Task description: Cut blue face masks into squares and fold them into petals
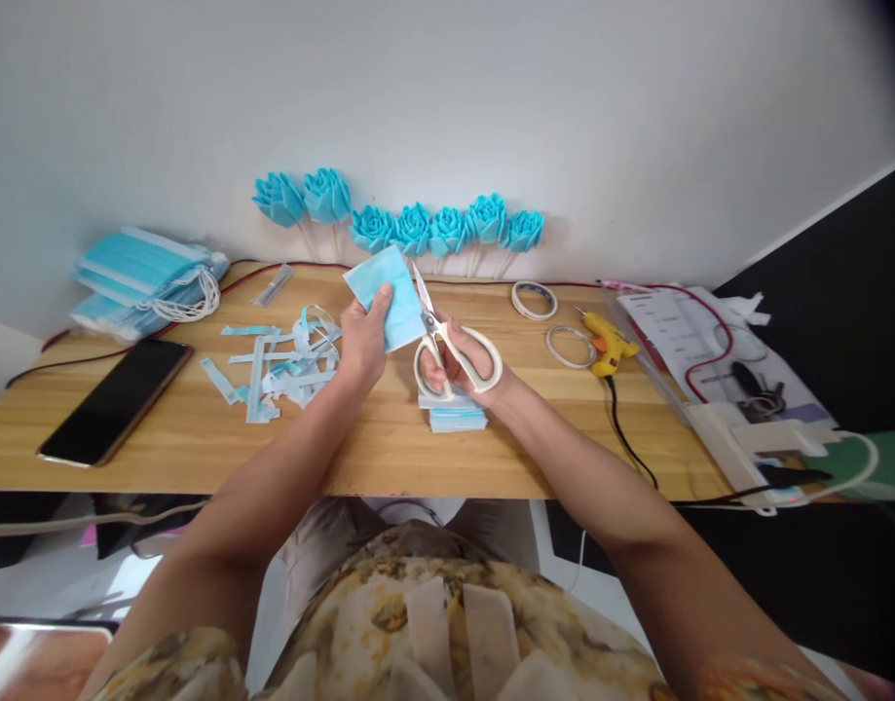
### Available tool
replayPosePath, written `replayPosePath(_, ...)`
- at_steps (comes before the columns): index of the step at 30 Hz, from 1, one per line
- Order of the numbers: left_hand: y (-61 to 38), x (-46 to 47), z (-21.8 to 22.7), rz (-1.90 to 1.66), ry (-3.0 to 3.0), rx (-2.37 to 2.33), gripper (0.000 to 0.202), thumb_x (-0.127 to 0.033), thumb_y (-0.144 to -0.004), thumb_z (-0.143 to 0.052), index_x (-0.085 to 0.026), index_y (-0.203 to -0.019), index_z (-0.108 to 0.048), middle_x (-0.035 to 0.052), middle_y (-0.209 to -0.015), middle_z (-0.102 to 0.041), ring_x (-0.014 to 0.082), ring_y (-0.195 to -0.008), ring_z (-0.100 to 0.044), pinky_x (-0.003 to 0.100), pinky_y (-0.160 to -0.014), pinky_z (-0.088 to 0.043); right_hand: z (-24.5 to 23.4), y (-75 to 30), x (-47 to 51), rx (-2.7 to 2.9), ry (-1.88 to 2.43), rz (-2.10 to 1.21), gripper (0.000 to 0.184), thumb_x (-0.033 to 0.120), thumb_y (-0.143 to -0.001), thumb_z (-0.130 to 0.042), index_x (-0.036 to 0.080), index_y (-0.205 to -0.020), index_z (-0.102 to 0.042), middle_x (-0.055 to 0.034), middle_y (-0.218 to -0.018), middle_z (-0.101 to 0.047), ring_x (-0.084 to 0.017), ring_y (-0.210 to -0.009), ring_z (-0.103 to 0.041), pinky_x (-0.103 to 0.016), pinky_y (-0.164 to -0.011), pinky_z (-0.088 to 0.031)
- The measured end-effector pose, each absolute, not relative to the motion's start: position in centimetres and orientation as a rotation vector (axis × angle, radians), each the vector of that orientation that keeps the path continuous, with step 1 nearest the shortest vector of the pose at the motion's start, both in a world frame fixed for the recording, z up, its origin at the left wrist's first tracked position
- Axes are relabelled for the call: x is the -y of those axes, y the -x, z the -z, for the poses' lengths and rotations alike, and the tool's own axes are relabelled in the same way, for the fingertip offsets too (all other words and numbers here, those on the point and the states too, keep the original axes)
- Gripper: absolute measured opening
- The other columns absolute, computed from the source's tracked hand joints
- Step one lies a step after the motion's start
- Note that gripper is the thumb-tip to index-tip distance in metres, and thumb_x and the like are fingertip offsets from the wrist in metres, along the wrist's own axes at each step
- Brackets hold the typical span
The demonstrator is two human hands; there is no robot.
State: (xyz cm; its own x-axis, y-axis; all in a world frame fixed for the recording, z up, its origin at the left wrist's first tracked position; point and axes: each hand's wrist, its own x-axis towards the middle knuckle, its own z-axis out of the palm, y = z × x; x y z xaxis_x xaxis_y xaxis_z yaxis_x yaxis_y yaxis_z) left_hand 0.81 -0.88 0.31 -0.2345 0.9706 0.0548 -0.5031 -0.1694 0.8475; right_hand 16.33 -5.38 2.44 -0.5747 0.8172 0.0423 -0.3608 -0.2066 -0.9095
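My left hand [362,341] pinches a light blue piece of face-mask fabric [387,297] and holds it up above the wooden table [199,438]. My right hand [454,365] grips white-handled scissors [447,341], fingers through the loops. The blades [424,292] point up and lie against the right edge of the blue piece. Under my right hand a small stack of cut blue squares [454,417] rests on the table. To the left of my left hand lies a heap of blue and white mask scraps with ear loops [286,365].
A pile of blue face masks [147,282] sits at the back left, a black phone [118,399] in front of it. Several blue fabric roses [410,229] lean on the wall. Two tape rolls [533,299], a yellow glue gun [606,343], papers and cables lie right.
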Motion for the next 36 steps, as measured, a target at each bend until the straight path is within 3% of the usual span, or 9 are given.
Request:
replayPosePath(13, -1.74, 1.55, -0.02, -1.625, -0.738, -0.894, 0.039, -0.048, -0.069, -0.089, -0.017, -0.083, -0.071, -0.0019, -0.073, -0.070, 0.0114, -0.065, -0.062, 0.024, -0.067, -0.052, -2.03, -16.13, 5.46, 1.220, 0.601, -1.843, 0.056, 0.070, -0.090, -0.059, 0.022, -0.120, -0.055, 0.0060, -0.063, -0.060, -0.012, -0.049, -0.053, -0.027, -0.050, -0.047)
replayPosePath(23, -1.65, 1.63, -0.32, -1.641, -0.757, -0.859, 0.042, -0.048, -0.064, -0.091, -0.018, -0.085, -0.071, 0.0003, -0.080, -0.073, 0.0125, -0.070, -0.065, 0.026, -0.073, -0.053, -1.95, -15.90, 5.79, 1.158, 0.610, -1.800, 0.063, 0.068, -0.089, -0.063, 0.022, -0.132, -0.057, 0.0073, -0.059, -0.056, -0.009, -0.044, -0.041, -0.022, -0.040, -0.036)
replayPosePath(31, -1.58, 1.57, -0.15, -1.641, -0.769, -0.846, 0.038, -0.046, -0.068, -0.090, -0.018, -0.086, -0.072, 0.0001, -0.082, -0.074, 0.0139, -0.076, -0.068, 0.029, -0.079, -0.055, -2.19, -15.70, 5.86, 1.156, 0.617, -1.754, 0.080, 0.072, -0.081, -0.071, 0.020, -0.139, -0.055, 0.0087, -0.056, -0.054, -0.008, -0.042, -0.038, -0.020, -0.036, -0.035)
replayPosePath(36, -1.63, 1.57, -0.14, -1.657, -0.761, -0.813, 0.042, -0.049, -0.066, -0.091, -0.018, -0.085, -0.072, 0.0009, -0.083, -0.075, 0.0138, -0.076, -0.068, 0.028, -0.079, -0.056, -1.83, -15.78, 5.62, 1.146, 0.574, -1.760, 0.079, 0.069, -0.081, -0.073, 0.020, -0.140, -0.054, 0.0091, -0.055, -0.055, -0.007, -0.039, -0.038, -0.019, -0.035, -0.035)
